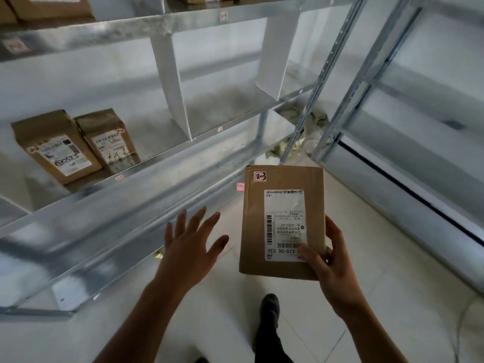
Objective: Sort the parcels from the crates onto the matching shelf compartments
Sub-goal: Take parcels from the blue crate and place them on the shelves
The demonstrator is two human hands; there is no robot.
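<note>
My right hand (331,260) grips the lower right corner of a brown cardboard parcel (255,231), thumb on its white shipping label. A small tag on the parcel's top reads "2-3". My left hand (190,243) hovers to the left of the parcel with fingers spread, holding nothing and not touching it. Both hands are in front of a galvanised metal shelf rack (162,163). Two brown parcels (56,146) (108,138) stand side by side in the left compartment of the middle shelf.
White dividers (170,82) (275,51) split the middle shelf into compartments; small pink tags (240,186) mark the shelf edges. More boxes (49,6) sit on the top shelf. A second rack (392,100) stands to the right. My shoe (269,306) is on the tiled floor.
</note>
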